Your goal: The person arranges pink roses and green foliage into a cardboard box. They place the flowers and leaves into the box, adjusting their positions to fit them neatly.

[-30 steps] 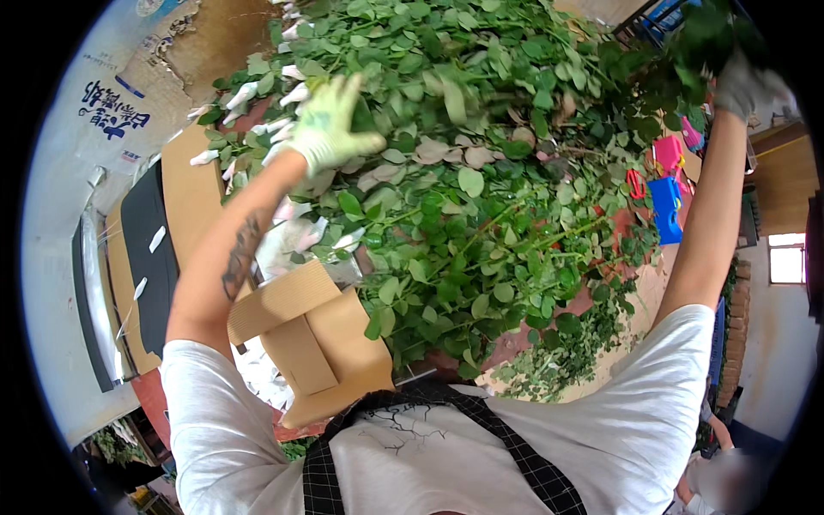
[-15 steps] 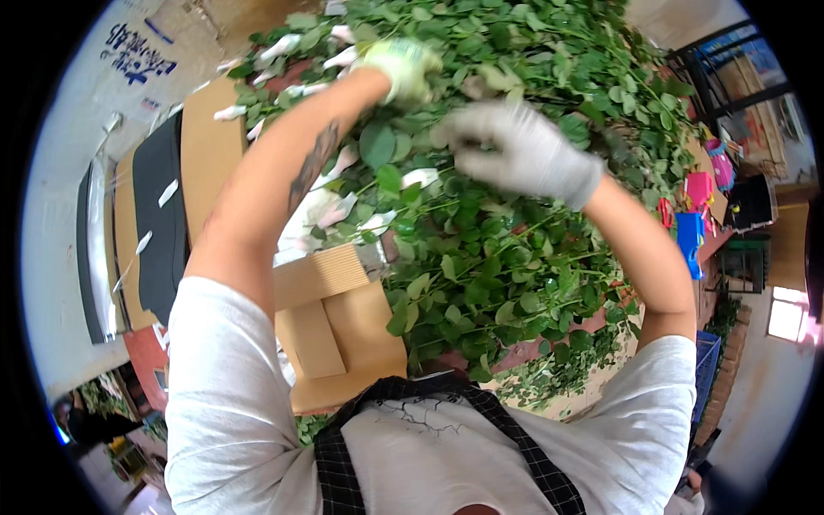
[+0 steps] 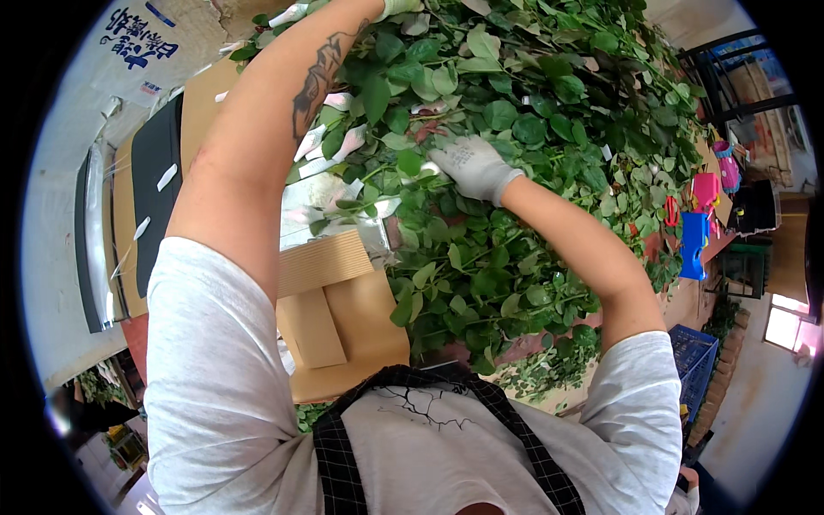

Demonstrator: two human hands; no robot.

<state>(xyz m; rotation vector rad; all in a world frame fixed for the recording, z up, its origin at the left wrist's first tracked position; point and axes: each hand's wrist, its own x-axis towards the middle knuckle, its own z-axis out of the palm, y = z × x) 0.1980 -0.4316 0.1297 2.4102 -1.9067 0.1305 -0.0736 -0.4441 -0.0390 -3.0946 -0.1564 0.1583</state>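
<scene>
A thick heap of leafy green stems (image 3: 481, 249), which look like roses, covers the table. Several pale buds in white sleeves (image 3: 350, 142) stick out along its left side. My right hand (image 3: 475, 167), in a grey-white glove, reaches into the middle of the heap. Its fingers are drawn together low among the leaves, beside a small white sleeved bud; what they grip is hidden. My left hand (image 3: 402, 7), in a pale yellow-green glove, is cut off by the top edge over the far stems, and its fingers cannot be seen.
An open cardboard box (image 3: 343, 322) stands near my body at left. Cardboard and a black sheet (image 3: 159, 197) lean farther left. Red-handled scissors (image 3: 671, 211) and a blue holder (image 3: 694, 245) sit at the right table edge. A blue crate (image 3: 693, 360) stands lower right.
My left hand has reached farther away, mostly out of the picture. My right hand has moved lower and a little left, down into the leaves, and is no longer blurred.
</scene>
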